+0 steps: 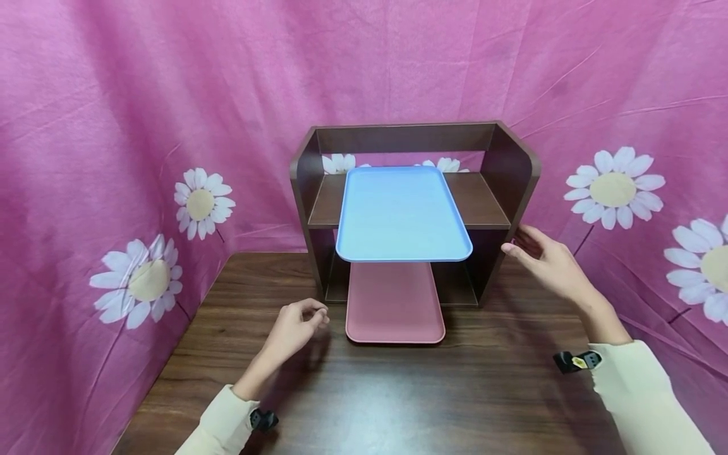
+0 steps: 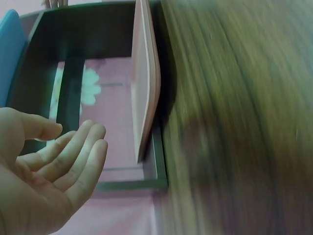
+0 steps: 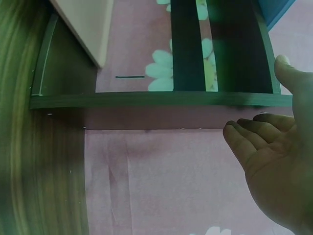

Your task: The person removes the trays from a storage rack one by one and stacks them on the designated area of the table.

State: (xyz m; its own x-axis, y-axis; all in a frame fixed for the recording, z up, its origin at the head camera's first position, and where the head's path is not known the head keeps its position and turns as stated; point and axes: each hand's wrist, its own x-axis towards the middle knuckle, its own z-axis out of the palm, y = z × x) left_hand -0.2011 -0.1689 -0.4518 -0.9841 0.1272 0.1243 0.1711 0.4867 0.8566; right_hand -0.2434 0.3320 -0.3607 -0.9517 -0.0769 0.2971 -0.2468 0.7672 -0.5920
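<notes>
A dark brown two-tier shelf unit (image 1: 519,167) stands on the table. On its upper board lies a light blue tray (image 1: 404,215), its front part jutting out past the edge. Below it a pink tray (image 1: 395,306) sticks out of the lower compartment; its back part is hidden. My left hand (image 1: 291,330) hovers left of the pink tray with loosely bent fingers and nothing in them, as the left wrist view also shows (image 2: 49,181). At the unit's right side panel is my right hand (image 1: 548,265), fingers extended and holding nothing; whether it touches the panel I cannot tell.
The wood-grain table (image 1: 455,392) extends in front of the unit and to both sides. A pink curtain (image 1: 256,95) printed with white daisies hangs behind and around it. Small dark devices (image 1: 577,361) are worn at both wrists, by the light sleeves.
</notes>
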